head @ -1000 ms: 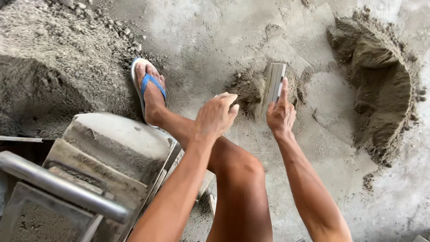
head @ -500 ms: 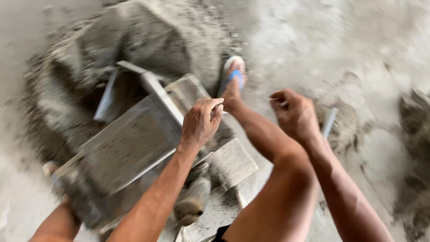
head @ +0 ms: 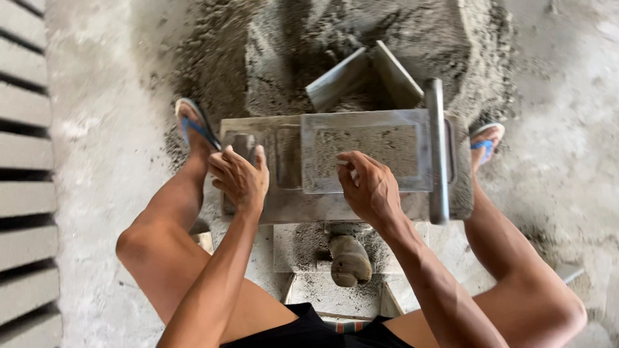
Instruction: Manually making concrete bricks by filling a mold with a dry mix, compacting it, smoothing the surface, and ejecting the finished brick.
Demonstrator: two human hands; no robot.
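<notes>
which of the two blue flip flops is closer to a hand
The flip flop at the left: it sits just beyond the left hand. The other flip flop lies past the metal mould, well away from the right hand.

Grey mortar heap behind; finished blocks in row at left; blue sandals on concrete floor.

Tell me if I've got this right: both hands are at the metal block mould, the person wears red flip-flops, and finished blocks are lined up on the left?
Nearly. The flip-flops are blue, not red, as the head view shows. The rest stands: the left hand and right hand are at the metal block mould, and grey blocks lie in a row on the left.
</notes>
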